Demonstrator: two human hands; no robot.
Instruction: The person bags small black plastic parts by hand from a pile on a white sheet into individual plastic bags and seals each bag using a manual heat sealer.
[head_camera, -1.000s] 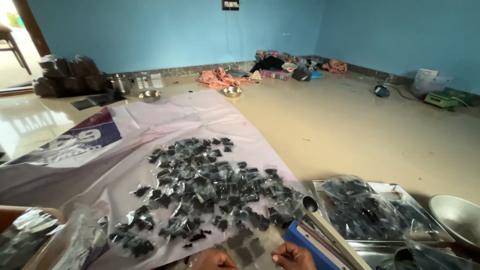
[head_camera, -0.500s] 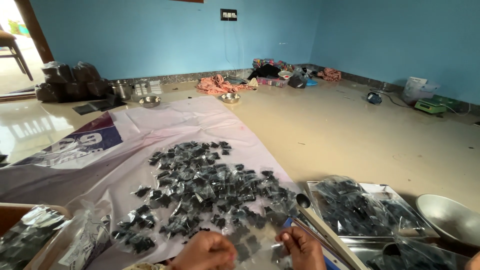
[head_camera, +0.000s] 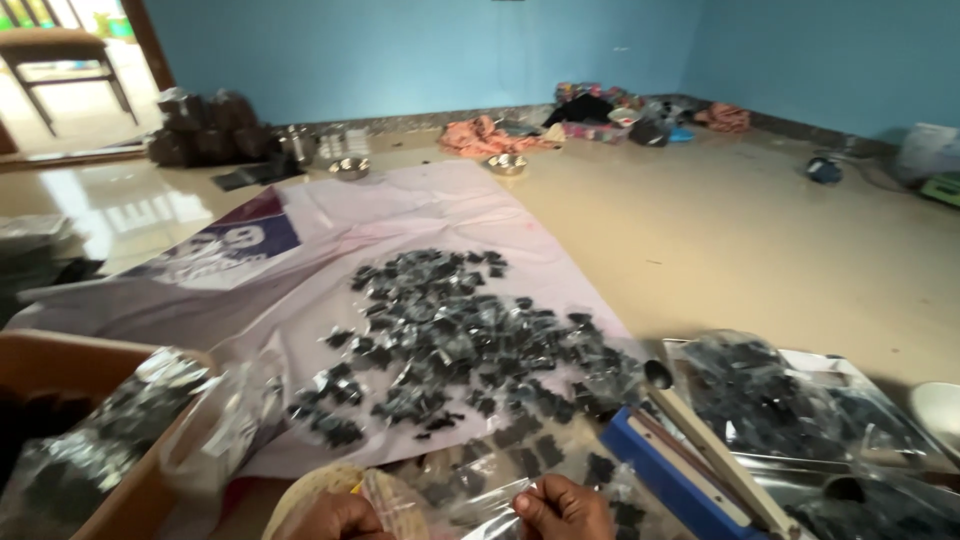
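Crinkly clear pouch (head_camera: 487, 517) — both hands (head_camera: 560, 508)

Both hands, left hand (head_camera: 335, 517) and right hand (head_camera: 562, 508), now pinch a clear plastic pouch (head_camera: 470, 500).

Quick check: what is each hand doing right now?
Left hand: closed on the clear plastic pouch.
Right hand: pinching the same pouch's other edge.

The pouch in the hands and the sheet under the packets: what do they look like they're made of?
Pouch: thin clear plastic film, judging by its glossy, see-through creases. Sheet: likely printed vinyl or plastic banner, pale with soft sheen and folds. Both the left hand and right hand pinch the pouch.
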